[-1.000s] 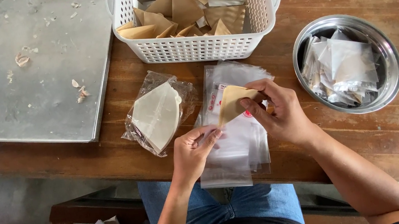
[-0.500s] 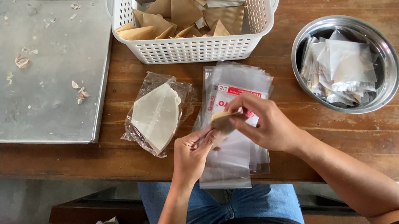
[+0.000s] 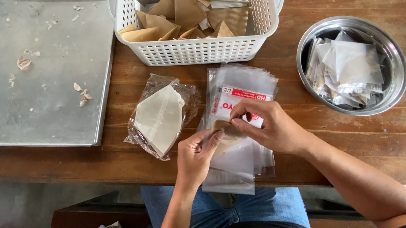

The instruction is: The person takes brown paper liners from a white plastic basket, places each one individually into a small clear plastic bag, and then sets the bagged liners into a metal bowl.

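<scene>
Near the front edge of the wooden table [image 3: 386,155], a small brown piece [image 3: 224,133] is pinched between the left hand [image 3: 196,156] and right hand [image 3: 266,130], both closed on it, above a stack of clear plastic bags [image 3: 240,124]. Towards the far edge, a white basket [image 3: 203,48] is seen; a steel bowl [image 3: 351,66] sits by the right edge.

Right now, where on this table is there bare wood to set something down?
Bare wood lies at the table's near right, between the steel bowl and the front edge, and far right beside the white basket. The metal tray holds only scraps. It is crowded around both hands, over the plastic bags.
</scene>
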